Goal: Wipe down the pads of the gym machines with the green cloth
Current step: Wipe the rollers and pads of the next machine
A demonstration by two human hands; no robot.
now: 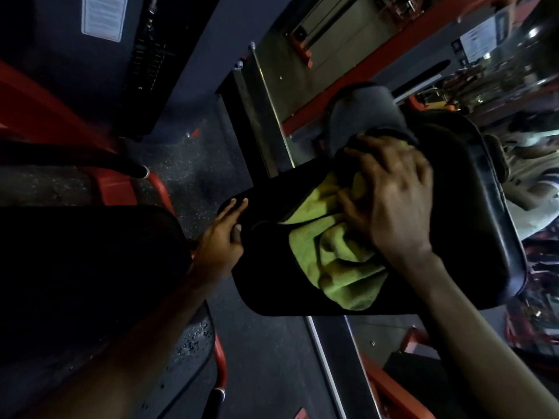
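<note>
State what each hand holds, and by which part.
The right hand grips the green cloth by its bunched upper end, against the black pad. The left hand holds that pad's left edge.

cloth point(341, 261): part hidden under right hand point(393, 195) | left hand point(220, 243): some fingers unseen at pad point(472, 237) edge | label point(104, 16): blurred, unreadable, cut by top edge

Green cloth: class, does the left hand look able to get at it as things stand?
Probably yes: the left hand holds the edge of the black pad, with only bare pad between it and the green cloth, which the right hand grips.
</note>
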